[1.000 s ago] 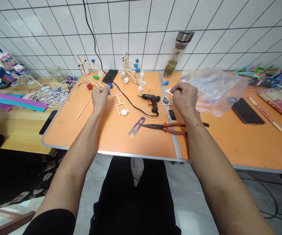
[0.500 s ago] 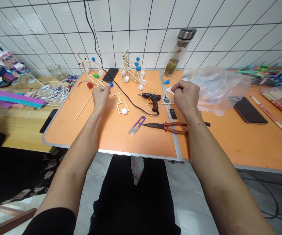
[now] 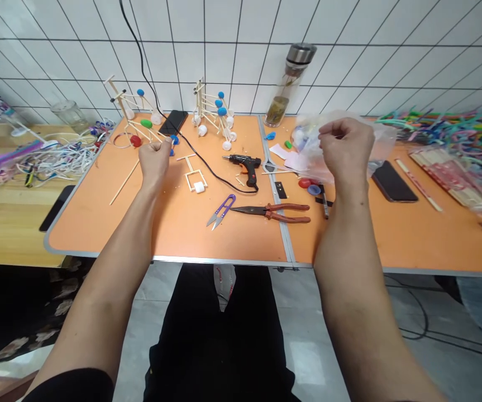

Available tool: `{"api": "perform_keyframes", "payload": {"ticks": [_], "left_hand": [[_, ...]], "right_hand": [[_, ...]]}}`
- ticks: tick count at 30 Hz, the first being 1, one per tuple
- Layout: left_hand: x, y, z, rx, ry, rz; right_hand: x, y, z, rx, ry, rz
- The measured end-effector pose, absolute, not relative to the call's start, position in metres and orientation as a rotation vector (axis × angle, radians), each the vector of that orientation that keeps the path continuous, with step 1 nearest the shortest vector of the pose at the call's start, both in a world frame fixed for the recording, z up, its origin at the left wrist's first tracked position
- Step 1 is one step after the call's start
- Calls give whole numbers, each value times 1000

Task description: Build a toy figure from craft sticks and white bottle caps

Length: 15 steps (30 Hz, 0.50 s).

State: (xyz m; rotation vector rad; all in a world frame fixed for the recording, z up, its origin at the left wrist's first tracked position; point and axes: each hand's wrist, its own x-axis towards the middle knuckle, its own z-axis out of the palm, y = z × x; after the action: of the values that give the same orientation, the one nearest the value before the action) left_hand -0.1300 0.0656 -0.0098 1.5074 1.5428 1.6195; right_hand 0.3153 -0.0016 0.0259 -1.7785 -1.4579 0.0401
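My left hand (image 3: pixel 154 162) is closed beside a wooden-stick model (image 3: pixel 128 109) with red, green and blue round parts; whatever its fingers grip is hidden. A thin stick (image 3: pixel 124 182) slants out below that hand. My right hand (image 3: pixel 347 146) is raised in front of a clear plastic bag (image 3: pixel 382 137), its fingers curled together; I cannot make out anything between them. Between the hands lie a black glue gun (image 3: pixel 247 166), purple thread snips (image 3: pixel 223 212), red-handled pliers (image 3: pixel 271 212) and a small stick frame (image 3: pixel 190 174) with a white piece.
A second stick model (image 3: pixel 213 111) stands near the wall, left of a glass bottle (image 3: pixel 282 92). The glue gun's cord (image 3: pixel 207 166) crosses the table. A phone (image 3: pixel 394 182), a pen (image 3: pixel 324 202) and colourful pipe cleaners (image 3: pixel 467 134) lie rightward.
My right hand has moved right, to in front of the plastic bag, uncovering a pen and small red and blue pieces. My left hand stays closed by the model; the view has shifted right.
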Motion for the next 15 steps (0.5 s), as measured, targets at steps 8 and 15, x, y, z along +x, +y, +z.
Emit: {"api": "perform_keyframes", "payload": {"ticks": [8, 15], "left_hand": [[-133, 71, -16, 1520, 1523, 1639], [-136, 70, -15, 1529, 1513, 1677]], "right_hand": [[280, -9, 22, -1949, -1997, 324], [260, -10, 17, -2121, -2197, 78]]}}
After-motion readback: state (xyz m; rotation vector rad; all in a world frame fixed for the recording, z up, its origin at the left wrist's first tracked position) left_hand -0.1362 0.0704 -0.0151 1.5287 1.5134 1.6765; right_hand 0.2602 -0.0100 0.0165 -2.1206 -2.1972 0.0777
